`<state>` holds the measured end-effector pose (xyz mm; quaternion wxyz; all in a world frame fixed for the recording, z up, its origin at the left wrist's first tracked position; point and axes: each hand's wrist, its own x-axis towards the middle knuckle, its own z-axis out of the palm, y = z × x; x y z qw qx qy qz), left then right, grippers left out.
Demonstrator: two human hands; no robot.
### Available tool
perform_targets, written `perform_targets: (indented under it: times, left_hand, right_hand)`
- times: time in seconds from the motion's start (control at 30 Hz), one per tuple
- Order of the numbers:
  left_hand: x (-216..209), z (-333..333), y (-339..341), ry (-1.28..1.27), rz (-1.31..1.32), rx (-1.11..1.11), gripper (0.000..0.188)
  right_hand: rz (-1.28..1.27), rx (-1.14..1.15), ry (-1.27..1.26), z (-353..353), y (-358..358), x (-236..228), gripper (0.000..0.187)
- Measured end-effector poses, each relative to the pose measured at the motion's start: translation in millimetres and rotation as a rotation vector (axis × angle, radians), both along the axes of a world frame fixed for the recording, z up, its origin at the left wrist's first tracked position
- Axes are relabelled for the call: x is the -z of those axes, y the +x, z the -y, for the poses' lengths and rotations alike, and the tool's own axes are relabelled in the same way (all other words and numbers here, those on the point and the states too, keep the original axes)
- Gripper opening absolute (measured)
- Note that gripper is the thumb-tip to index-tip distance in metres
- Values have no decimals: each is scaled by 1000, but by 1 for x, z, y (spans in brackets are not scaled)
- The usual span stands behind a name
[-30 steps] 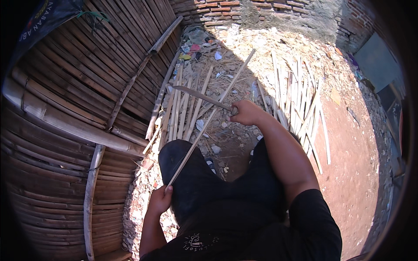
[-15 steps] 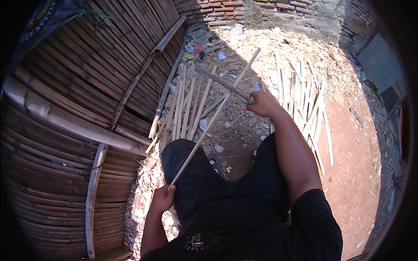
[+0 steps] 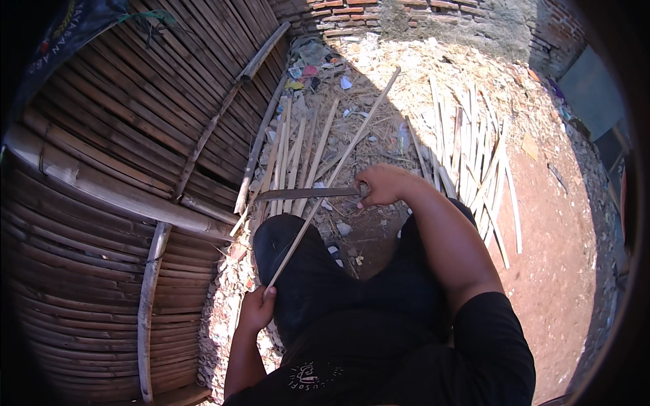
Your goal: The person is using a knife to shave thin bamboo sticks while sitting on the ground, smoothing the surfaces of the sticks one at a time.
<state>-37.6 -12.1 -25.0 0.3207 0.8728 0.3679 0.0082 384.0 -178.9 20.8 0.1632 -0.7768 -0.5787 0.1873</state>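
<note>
My left hand (image 3: pixel 256 309), low beside my left thigh, is closed round the near end of a long, pale bamboo strip (image 3: pixel 370 115). The strip slants up and to the right over my left knee, its far end above the littered ground. In my right hand (image 3: pixel 384 184) is the handle of a machete (image 3: pixel 305 193) with a long dark blade. The blade points left and lies across the strip just beyond my knee. Whether blade and strip touch, I cannot tell.
Several bamboo strips (image 3: pixel 295 159) lie between my left knee and a slatted bamboo wall (image 3: pixel 128 135). A larger pile of strips (image 3: pixel 467 152) spreads on the right. Shavings and scraps of litter cover the ground up to a brick wall (image 3: pixel 352 20).
My right hand has come nearer and a little left, bringing the machete down from a slant to nearly level across the strip. My left hand keeps its hold almost unmoved.
</note>
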Motion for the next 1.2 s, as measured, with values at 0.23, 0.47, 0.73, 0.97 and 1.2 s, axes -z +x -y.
perform_targets:
  times: [0.23, 0.47, 0.73, 0.97, 1.2]
  left_hand:
    - [-3, 1, 7, -22, 51, 24, 54]
    - [-1, -3, 4, -19, 24, 10, 53]
    - [-1, 1, 0, 5, 9, 2, 51]
    - [1, -3, 3, -77, 66, 6, 51]
    - [4, -5, 2, -75, 119, 31, 52]
  right_hand:
    - [-85, 529, 219, 22, 49, 13, 50]
    - [-2, -31, -66, -9, -21, -1, 49]
    - [115, 93, -51, -1, -1, -12, 52]
    - [34, 448, 137, 18, 33, -14, 47]
    - [60, -51, -29, -11, -25, 2, 41]
